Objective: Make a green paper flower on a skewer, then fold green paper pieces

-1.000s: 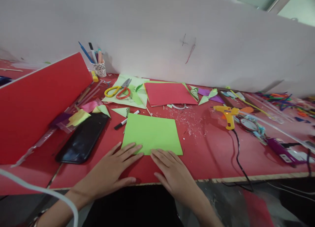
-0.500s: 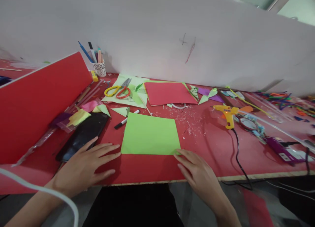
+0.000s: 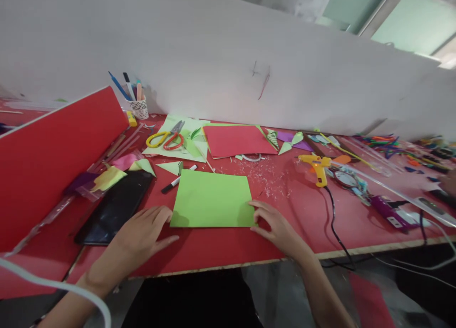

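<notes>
A bright green sheet of paper, apparently folded, lies flat on the red table in front of me. My left hand is at its lower left corner, fingers bent together and thumb stretched out apart from them. At the right edge, my right hand touches the paper with its fingertips, the thumb by the lower corner and a gap between thumb and index finger. A capped black-and-white marker lies just behind the sheet's upper left corner. Beside my left hand is a black phone-like slab.
Scissors lie on pale green paper behind, near red sheets. A yellow glue gun with its cord and a purple power strip are at right. A red board leans at left; a cup holds pens.
My left fingers have gone from spread to bent. My right hand has moved up from the lower right corner along the paper's right edge. The view has shifted slightly.
</notes>
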{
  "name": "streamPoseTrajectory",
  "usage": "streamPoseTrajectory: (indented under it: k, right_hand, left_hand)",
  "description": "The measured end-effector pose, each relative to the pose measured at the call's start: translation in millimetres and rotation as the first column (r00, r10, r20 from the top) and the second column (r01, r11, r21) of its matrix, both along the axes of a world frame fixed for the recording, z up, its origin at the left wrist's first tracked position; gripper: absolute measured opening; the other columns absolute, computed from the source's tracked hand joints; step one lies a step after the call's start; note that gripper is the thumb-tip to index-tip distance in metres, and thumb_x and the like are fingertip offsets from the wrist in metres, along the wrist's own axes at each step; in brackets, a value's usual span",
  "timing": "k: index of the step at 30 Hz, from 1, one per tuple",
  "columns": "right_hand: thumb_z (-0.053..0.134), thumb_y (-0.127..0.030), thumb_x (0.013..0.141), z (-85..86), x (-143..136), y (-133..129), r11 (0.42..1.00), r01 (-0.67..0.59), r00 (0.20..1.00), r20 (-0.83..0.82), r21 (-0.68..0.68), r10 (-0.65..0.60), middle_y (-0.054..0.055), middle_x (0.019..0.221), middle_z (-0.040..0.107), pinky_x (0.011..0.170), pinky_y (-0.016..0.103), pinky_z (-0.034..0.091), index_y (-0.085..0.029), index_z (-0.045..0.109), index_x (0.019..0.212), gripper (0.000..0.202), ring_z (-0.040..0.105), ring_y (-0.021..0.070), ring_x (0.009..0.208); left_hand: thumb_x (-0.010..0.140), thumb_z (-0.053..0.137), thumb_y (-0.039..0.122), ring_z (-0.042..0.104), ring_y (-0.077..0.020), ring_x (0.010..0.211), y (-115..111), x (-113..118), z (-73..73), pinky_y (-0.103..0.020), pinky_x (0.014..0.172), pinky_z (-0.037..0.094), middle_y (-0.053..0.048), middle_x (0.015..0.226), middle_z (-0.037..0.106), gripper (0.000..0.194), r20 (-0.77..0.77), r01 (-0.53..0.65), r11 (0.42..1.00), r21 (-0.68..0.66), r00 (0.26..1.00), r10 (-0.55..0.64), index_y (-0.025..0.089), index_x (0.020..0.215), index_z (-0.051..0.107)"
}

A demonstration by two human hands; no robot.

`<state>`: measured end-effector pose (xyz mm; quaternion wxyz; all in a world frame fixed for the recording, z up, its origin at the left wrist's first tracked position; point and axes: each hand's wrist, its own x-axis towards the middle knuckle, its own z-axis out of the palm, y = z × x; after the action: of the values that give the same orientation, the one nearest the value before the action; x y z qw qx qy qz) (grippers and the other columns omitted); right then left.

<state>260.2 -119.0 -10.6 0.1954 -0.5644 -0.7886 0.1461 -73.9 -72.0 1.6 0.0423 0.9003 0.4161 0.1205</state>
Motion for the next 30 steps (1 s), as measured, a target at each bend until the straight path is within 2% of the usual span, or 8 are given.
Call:
streamPoseTrajectory:
  k: [4,10,14,16,19,23,27,30]
  right_hand:
    - [0.053,-0.029,0.079,1.2,0,7,0.999,-0.035,0.999,-0.039,-0.015,0.034,0.008,0.111,0.054,0.086,0.033,0.042,-0.019,0.050,0.081,0.011,0.049,0.0167,0.105]
    - [0.047,-0.021,0.081,-3.8,-7,5,0.983,-0.069,0.975,0.220,0.171,0.030,0.005,0.108,0.059,0.096,0.045,0.031,-0.022,0.056,0.099,0.020,0.054,0.0176,0.099]
    - [0.041,-0.013,0.083,-6.0,-14,6,0.954,-0.099,0.949,0.314,0.284,0.005,0.005,0.098,0.064,0.095,0.040,0.035,-0.019,0.059,0.097,0.024,0.057,0.0154,0.090]
    - [0.041,-0.015,0.084,-5.1,-16,7,0.948,-0.112,0.946,0.325,0.297,0.010,0.006,0.094,0.064,0.089,0.037,0.040,-0.019,0.060,0.096,0.023,0.058,0.0160,0.088]
    - [0.038,-0.018,0.086,-0.7,-14,8,0.932,-0.089,0.966,0.259,0.350,-0.005,0.006,0.091,0.065,0.082,0.033,0.043,-0.020,0.061,0.095,0.024,0.058,0.0161,0.085]
    - [0.041,-0.016,0.085,11.8,-4,10,0.878,-0.024,0.994,0.104,0.477,-0.030,0.005,0.089,0.066,0.081,0.033,0.043,-0.019,0.060,0.096,0.022,0.058,0.0155,0.084]
    - [0.044,-0.013,0.081,31.8,-10,11,0.849,0.027,0.990,0.106,0.527,-0.097,0.003,0.090,0.064,0.091,0.040,0.036,-0.020,0.059,0.094,0.020,0.056,0.0158,0.085]
    - [0.047,-0.014,0.079,46.2,-33,8,0.845,-0.023,0.991,0.122,0.534,-0.050,0.000,0.085,0.063,0.099,0.045,0.026,-0.021,0.058,0.087,0.015,0.056,0.0141,0.080]
  left_hand:
    - [0.083,0.038,0.048,0.060,-0.0188,0.071,6,7,-0.9,-0.030,0.065,0.046,-0.004,0.077,0.061,0.032,0.015,-0.037,0.995,-0.090,0.999,0.038,0.018,0.085,0.050]
    - [0.082,0.042,0.046,0.057,-0.0225,0.092,9,10,-2.7,-0.034,0.077,0.045,-0.008,0.100,0.060,0.038,-0.057,-0.018,0.994,-0.111,0.998,0.012,0.020,0.108,0.048]
    - [0.081,0.045,0.044,0.056,-0.0220,0.093,7,14,-5.0,-0.033,0.077,0.045,-0.008,0.104,0.058,0.040,-0.050,-0.009,0.991,-0.134,0.999,0.003,0.020,0.112,0.047]
    - [0.082,0.045,0.041,0.058,-0.0204,0.089,6,16,-6.9,-0.030,0.073,0.046,-0.008,0.104,0.057,0.038,-0.039,0.008,0.995,-0.095,0.999,-0.012,0.020,0.113,0.047]
    - [0.087,0.037,0.030,0.058,-0.0162,0.070,6,18,-3.8,-0.026,0.059,0.044,-0.005,0.082,0.059,0.026,-0.097,0.094,0.993,0.065,0.991,-0.087,0.023,0.103,0.055]
    - [0.087,0.028,0.010,0.053,-0.0148,0.062,6,18,15.5,-0.026,0.057,0.040,-0.002,0.067,0.054,0.035,-0.186,0.250,0.913,0.322,0.962,-0.198,0.024,0.096,0.058]
    - [0.086,0.030,0.009,0.055,-0.0152,0.069,3,25,32.2,-0.027,0.063,0.040,-0.003,0.078,0.058,0.033,-0.185,0.275,0.879,0.389,0.958,-0.218,0.021,0.106,0.053]
    - [0.086,0.033,0.010,0.052,-0.0132,0.055,0,38,35.4,-0.025,0.052,0.037,-0.002,0.073,0.059,0.028,-0.179,0.309,0.856,0.415,0.950,-0.256,0.019,0.102,0.054]
